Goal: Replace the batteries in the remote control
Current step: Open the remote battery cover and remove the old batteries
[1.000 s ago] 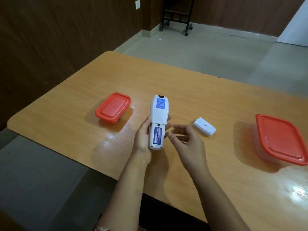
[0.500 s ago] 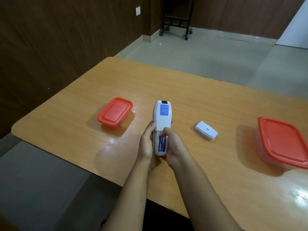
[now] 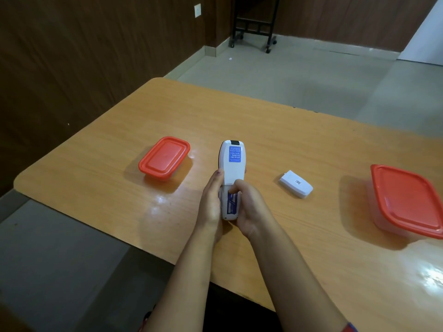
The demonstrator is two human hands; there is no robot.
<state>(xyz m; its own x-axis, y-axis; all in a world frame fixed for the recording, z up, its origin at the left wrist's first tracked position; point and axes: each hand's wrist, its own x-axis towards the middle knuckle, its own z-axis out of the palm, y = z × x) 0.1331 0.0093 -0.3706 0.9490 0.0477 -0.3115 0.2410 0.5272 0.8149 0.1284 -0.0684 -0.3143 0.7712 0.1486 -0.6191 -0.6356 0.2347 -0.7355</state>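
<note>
A white remote control lies face down with a blue sticker on its back and its battery bay uncovered. My left hand grips its lower left side. My right hand wraps the lower right side, its fingertips curled onto a blue battery in the bay. The white battery cover lies on the wooden table, apart to the right.
A small red-lidded container stands left of the remote, and a larger one at the right edge. The table's near edge runs close below my hands. A wheeled black stand is on the floor far behind.
My right hand has moved from beside the remote onto its battery bay and now grips it, fingers on the battery. The left hand keeps its hold.
</note>
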